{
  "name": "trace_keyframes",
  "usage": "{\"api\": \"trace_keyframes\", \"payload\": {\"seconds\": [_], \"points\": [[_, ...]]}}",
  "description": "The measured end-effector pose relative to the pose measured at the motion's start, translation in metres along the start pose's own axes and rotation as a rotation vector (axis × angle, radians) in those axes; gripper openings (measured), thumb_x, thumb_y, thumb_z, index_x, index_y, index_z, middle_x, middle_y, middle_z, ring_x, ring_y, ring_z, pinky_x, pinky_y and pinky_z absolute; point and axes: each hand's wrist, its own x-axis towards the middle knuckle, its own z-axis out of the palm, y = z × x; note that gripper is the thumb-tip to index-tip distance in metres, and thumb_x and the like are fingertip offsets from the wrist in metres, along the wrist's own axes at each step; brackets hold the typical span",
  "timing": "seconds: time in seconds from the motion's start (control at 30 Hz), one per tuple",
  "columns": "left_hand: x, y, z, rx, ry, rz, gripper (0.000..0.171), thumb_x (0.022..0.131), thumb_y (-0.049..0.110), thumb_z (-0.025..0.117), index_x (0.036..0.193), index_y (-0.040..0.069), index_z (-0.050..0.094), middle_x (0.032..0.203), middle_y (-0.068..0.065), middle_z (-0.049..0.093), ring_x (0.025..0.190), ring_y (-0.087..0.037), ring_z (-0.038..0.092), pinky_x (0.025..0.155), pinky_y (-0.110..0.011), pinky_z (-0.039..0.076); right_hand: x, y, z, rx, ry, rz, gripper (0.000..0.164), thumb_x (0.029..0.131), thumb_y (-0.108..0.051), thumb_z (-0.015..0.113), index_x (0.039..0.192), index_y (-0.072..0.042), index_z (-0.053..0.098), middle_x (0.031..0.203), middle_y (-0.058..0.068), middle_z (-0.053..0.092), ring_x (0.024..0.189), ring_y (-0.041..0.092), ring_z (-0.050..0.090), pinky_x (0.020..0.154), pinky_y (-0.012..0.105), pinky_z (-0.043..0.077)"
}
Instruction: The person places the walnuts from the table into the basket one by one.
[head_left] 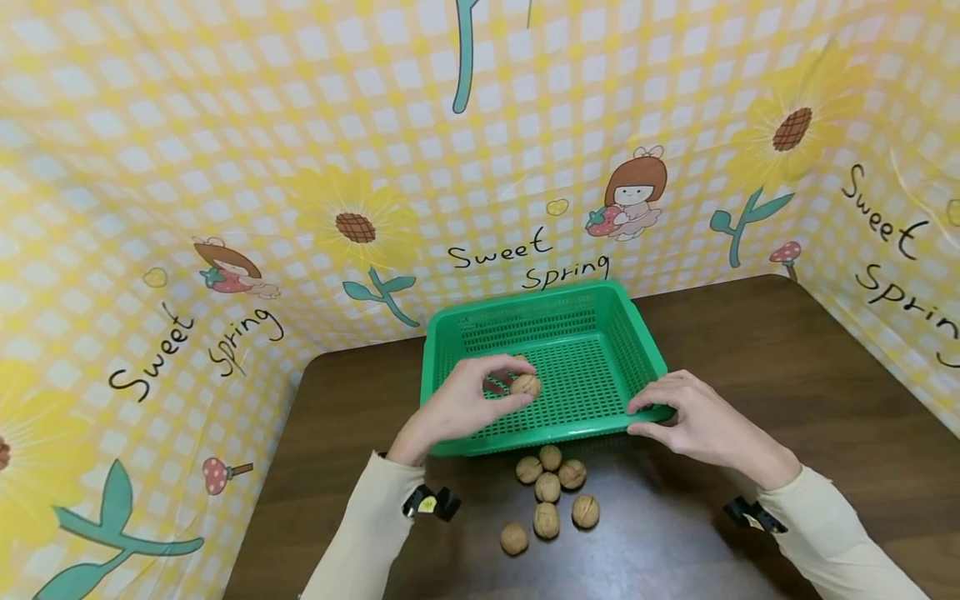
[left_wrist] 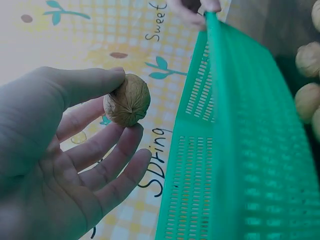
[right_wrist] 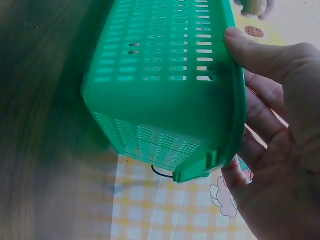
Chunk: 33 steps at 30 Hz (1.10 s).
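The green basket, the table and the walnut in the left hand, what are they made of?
The green basket looks like plastic: even colour, slots, glossy rim. The table looks like brown wood, streaky and slightly shiny, or perhaps a printed wood pattern. The walnut seems to have a hard, dull natural shell: tan and wrinkled.

"Sweet Spring" repeated on yellow checked cloth point(head_left: 480, 175).
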Motion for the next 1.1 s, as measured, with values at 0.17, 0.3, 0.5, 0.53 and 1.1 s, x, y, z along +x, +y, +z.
{"api": "trace_keyframes", "payload": {"seconds": [0.17, 0.3, 0.5, 0.53, 1.1], "points": [[0.025, 0.0, -0.014, -0.002, -0.002, -0.032, 0.033, 0.103, 0.032, 0.075, 0.135, 0.026, 0.072, 0.129, 0.003, 0.072, 0.112, -0.018, 0.07, 0.094, -0.04, 0.061, 0.0, 0.001, 0.001, -0.004, 0.008, -0.019, 0.024, 0.084, -0.019, 0.092, 0.1, -0.031, 0.081, 0.101, -0.023, 0.076, 0.101, 0.012, 0.067, 0.097, 0.044, 0.05], [0.045, -0.007, -0.023, 0.003, 0.005, -0.052, 0.037, 0.103, 0.036, 0.073, 0.139, 0.025, 0.071, 0.132, 0.001, 0.071, 0.115, -0.021, 0.069, 0.093, -0.043, 0.061, 0.0, 0.001, 0.002, 0.003, 0.003, -0.019, 0.023, 0.084, -0.019, 0.092, 0.1, -0.03, 0.081, 0.1, -0.024, 0.076, 0.101, 0.011, 0.067, 0.096, 0.043, 0.05], [0.072, -0.028, -0.029, 0.01, 0.009, -0.081, 0.04, 0.104, 0.039, 0.072, 0.141, 0.024, 0.069, 0.141, 0.0, 0.068, 0.122, -0.023, 0.067, 0.099, -0.048, 0.058, 0.001, 0.003, 0.002, -0.003, 0.01, -0.033, 0.022, 0.083, -0.019, 0.093, 0.099, -0.029, 0.082, 0.099, -0.023, 0.076, 0.1, 0.01, 0.068, 0.097, 0.041, 0.048], [0.076, -0.033, -0.029, 0.006, 0.012, -0.09, 0.04, 0.104, 0.039, 0.072, 0.141, 0.025, 0.069, 0.142, 0.0, 0.068, 0.122, -0.024, 0.067, 0.1, -0.049, 0.058, 0.002, 0.004, 0.001, -0.004, 0.013, -0.038, 0.022, 0.083, -0.019, 0.093, 0.099, -0.029, 0.082, 0.098, -0.022, 0.076, 0.099, 0.009, 0.068, 0.097, 0.041, 0.048], [0.103, -0.097, -0.015, -0.011, -0.02, -0.213, 0.046, 0.105, 0.03, 0.071, 0.148, 0.015, 0.064, 0.15, -0.007, 0.062, 0.131, -0.033, 0.063, 0.108, -0.053, 0.054, 0.001, 0.004, 0.003, -0.004, 0.025, -0.039, 0.024, 0.082, -0.018, 0.094, 0.098, -0.031, 0.082, 0.099, -0.024, 0.076, 0.099, 0.01, 0.068, 0.097, 0.043, 0.049]]}}
